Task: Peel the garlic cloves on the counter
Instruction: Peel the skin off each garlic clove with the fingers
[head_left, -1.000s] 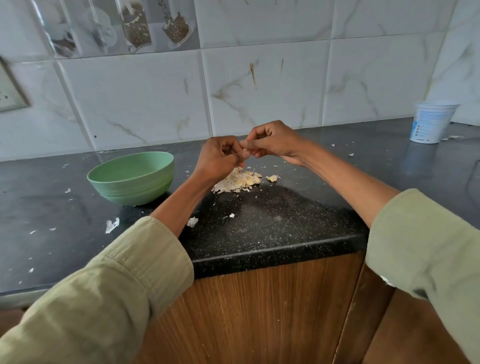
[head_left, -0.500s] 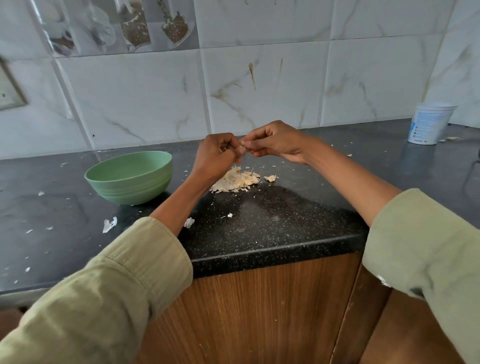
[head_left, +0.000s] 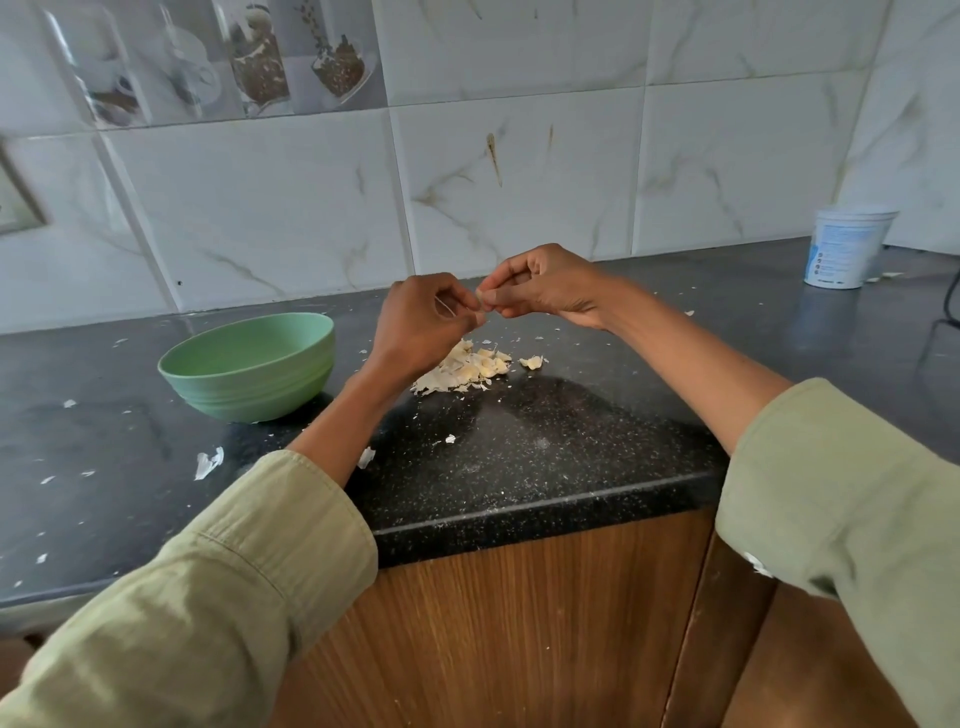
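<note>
Both hands are raised above the black speckled counter (head_left: 545, 457), fingertips meeting. My left hand (head_left: 421, 322) and my right hand (head_left: 545, 286) pinch a small pale garlic clove (head_left: 482, 302) between them; most of it is hidden by the fingers. Directly below the hands lies a pile of garlic cloves and papery skins (head_left: 467, 369), with one separate clove (head_left: 532, 362) just to its right.
A green bowl (head_left: 249, 364) stands left of the pile. A white plastic tub (head_left: 844, 249) sits at the back right by the tiled wall. Skin scraps (head_left: 208, 464) are scattered over the counter. The counter's front edge runs above a wooden cabinet (head_left: 519, 623).
The hands stay together above the pile, working the clove with small finger movements. They have shifted slightly; nothing else on the counter moved.
</note>
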